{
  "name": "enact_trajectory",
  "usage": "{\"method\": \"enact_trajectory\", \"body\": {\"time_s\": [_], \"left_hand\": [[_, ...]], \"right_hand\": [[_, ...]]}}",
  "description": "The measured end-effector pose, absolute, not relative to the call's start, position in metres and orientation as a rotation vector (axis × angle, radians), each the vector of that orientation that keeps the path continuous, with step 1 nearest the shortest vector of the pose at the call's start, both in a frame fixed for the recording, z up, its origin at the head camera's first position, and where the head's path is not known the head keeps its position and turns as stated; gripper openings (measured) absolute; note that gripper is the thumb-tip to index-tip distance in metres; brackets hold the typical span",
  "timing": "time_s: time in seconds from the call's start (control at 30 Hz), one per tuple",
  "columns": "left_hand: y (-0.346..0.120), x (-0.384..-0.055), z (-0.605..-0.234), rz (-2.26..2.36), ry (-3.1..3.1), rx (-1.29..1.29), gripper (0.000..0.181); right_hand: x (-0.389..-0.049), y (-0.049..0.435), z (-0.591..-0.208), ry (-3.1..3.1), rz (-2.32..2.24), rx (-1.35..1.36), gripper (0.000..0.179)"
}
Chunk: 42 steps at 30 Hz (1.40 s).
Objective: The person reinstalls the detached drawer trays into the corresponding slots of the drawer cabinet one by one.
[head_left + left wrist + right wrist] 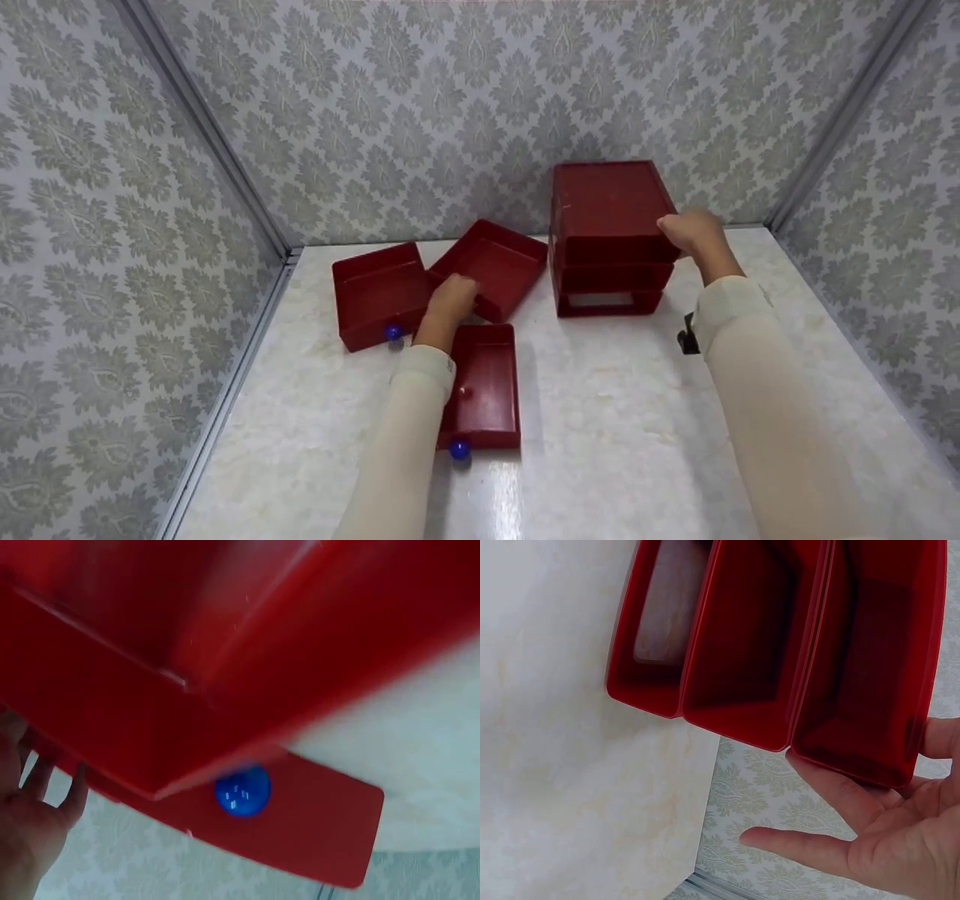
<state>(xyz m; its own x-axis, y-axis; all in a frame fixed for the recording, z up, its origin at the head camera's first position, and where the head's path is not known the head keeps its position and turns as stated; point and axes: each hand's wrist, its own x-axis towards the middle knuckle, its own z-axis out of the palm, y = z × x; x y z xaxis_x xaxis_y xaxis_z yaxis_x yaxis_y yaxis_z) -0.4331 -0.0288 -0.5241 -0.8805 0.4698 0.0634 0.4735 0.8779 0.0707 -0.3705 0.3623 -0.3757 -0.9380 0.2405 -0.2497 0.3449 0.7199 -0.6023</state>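
On the right stands a red drawer cabinet (615, 202) with three stacked slots, their fronts gaping in the right wrist view. My right hand (694, 229) grips its upper right corner, one digit on top and others along the side; one finger sticks out free. My left hand (454, 296) is among three loose red drawers, fingers at a drawer wall in the left wrist view, where a red drawer (135, 712) fills the foreground, blurred. The front drawer (487, 390) and left drawer (382, 289) each carry a round blue knob; the back drawer (495, 262) lies turned askew.
A pale marbled table (600, 405) carries everything, with patterned walls (480, 112) behind and at both sides. Metal profiles run along the wall corners. The cabinet stands close to the back wall. A small black piece (688, 336) sits by my right wrist.
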Motion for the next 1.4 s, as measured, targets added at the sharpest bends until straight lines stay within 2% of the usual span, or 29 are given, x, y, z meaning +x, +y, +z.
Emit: {"method": "enact_trajectory", "body": {"time_s": [0.2, 0.33, 0.43, 0.67, 0.9, 1.0, 1.13, 1.4], "left_hand": [[-0.027, -0.436, -0.531, -0.158, -2.971, -0.779, 0.021], [-0.024, -0.436, -0.524, -0.144, -2.953, -0.749, 0.019], [-0.021, -0.434, -0.514, -0.181, -2.991, -0.661, 0.011], [-0.014, -0.429, -0.489, -0.149, -2.880, -0.678, 0.016], [-0.010, -0.417, -0.453, -0.070, -2.783, -0.559, 0.015], [-0.009, -0.407, -0.438, -0.084, -2.762, -0.533, 0.018], [-0.005, -0.387, -0.428, -0.136, -2.765, -0.553, 0.011], [0.013, -0.321, -0.431, -0.040, -2.790, -0.652, 0.012]], "right_hand": [[-0.369, 0.358, -0.375, 2.757, -1.068, 0.455, 0.041], [-0.369, 0.356, -0.371, 2.753, -1.058, 0.445, 0.053], [-0.370, 0.357, -0.369, 2.759, -1.022, 0.431, 0.062], [-0.371, 0.359, -0.371, 2.753, -1.034, 0.420, 0.060], [-0.371, 0.360, -0.373, 2.746, -1.074, 0.447, 0.060], [-0.371, 0.361, -0.372, 2.751, -1.059, 0.437, 0.061], [-0.370, 0.363, -0.371, 2.748, -1.014, 0.419, 0.064], [-0.371, 0.366, -0.373, 2.738, -1.017, 0.427, 0.063]]}}
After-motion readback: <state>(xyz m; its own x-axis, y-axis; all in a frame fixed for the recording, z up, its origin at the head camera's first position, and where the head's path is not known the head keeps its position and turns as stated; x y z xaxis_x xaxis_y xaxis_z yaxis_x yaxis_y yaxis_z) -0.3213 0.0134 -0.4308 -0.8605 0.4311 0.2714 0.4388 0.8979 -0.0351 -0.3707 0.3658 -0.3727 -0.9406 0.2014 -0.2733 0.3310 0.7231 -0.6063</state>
